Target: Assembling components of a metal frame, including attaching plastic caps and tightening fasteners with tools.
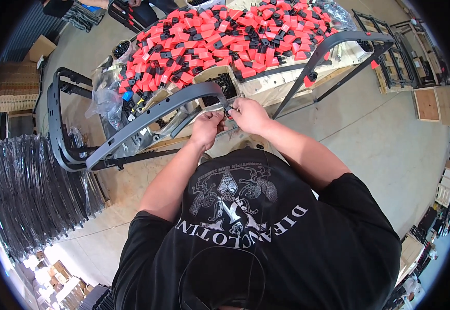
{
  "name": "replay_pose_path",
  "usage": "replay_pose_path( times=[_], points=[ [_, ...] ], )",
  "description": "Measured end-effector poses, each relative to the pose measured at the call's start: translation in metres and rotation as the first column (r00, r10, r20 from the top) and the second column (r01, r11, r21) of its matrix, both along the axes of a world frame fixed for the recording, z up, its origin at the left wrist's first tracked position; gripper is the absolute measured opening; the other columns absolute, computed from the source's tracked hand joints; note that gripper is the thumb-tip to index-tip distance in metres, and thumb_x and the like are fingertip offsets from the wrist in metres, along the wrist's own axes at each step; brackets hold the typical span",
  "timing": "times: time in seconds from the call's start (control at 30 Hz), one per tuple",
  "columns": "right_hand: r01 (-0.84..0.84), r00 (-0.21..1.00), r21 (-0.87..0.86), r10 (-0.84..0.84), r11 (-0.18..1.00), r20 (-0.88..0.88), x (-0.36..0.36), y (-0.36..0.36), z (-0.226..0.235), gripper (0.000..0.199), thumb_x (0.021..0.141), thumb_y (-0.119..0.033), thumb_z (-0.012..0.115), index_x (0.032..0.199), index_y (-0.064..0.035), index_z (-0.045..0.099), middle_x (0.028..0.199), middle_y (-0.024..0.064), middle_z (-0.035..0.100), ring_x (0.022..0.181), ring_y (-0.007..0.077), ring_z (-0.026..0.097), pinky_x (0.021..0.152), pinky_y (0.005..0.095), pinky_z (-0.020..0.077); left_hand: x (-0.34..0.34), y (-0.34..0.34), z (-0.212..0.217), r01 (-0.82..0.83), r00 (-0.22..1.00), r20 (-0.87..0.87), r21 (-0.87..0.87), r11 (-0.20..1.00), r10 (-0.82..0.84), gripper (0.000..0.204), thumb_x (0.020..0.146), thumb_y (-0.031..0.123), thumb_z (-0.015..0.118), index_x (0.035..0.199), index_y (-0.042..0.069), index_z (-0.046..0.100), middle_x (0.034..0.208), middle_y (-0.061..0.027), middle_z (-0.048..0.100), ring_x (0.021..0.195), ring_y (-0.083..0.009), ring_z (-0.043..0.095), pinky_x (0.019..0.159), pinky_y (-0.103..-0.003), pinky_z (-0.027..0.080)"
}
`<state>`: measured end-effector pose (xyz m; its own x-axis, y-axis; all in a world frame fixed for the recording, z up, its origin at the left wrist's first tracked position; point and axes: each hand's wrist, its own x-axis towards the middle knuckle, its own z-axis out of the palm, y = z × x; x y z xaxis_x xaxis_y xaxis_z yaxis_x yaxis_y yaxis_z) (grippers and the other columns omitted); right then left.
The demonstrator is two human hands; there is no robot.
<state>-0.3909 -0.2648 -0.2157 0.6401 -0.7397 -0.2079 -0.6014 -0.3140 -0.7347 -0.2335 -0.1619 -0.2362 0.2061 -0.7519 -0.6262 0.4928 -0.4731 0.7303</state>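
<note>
A dark grey bent metal tube frame (157, 110) leans across the near left side of the worktable, its curved end pointing down toward me. At that end both hands meet. My left hand (208, 129) is closed, thumb and fingers pinched just below the tube end; what they hold is too small to make out. My right hand (250, 115) grips the tube end from the right with bent fingers. A bit of red shows between the hands. Just beyond them, an open box (204, 77) holds small black parts (225, 82). A large heap of red-and-black plastic pieces (209, 49) covers the table.
A second tube frame (318, 54) stands against the table's right side. Clear plastic bags (107, 106) and loose tools lie at the left end. Wrapped black frames (33, 191) are stacked at left, below flat cardboard (15, 85). Another person (145, 11) is across the table.
</note>
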Motion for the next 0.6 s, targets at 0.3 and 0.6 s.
replay_pose_path(
  times=[0.3, 0.6],
  points=[
    [-0.069, 0.997, -0.043, 0.067, 0.997, -0.029, 0.004, -0.006, 0.007, 0.024, 0.088, -0.021, 0.067, 0.095, 0.0014, 0.064, 0.093, 0.0232, 0.069, 0.091, 0.0414, 0.067, 0.080, 0.0486, 0.0526, -0.012, -0.012, 0.003, -0.032, 0.994, -0.101, 0.073, 0.997, 0.039, 0.031, 0.109, 0.031, 0.043, 0.088, 0.009, 0.049, 0.073, 0.0019, 0.044, 0.057, -0.0090, 0.037, 0.048, -0.025, 0.029],
    [-0.105, 0.994, -0.015, 0.104, 0.994, -0.031, 0.002, -0.011, 0.000, 0.022, 0.088, -0.023, 0.065, 0.093, -0.0018, 0.063, 0.095, 0.0209, 0.068, 0.092, 0.0414, 0.066, 0.080, 0.0506, 0.0525, 0.000, -0.021, 0.004, 0.142, 0.988, 0.030, 0.226, 0.964, -0.152, 0.037, 0.109, 0.038, 0.040, 0.087, 0.011, 0.050, 0.065, 0.0049, 0.038, 0.050, -0.0082, 0.035, 0.043, -0.027, 0.027]
  ],
)
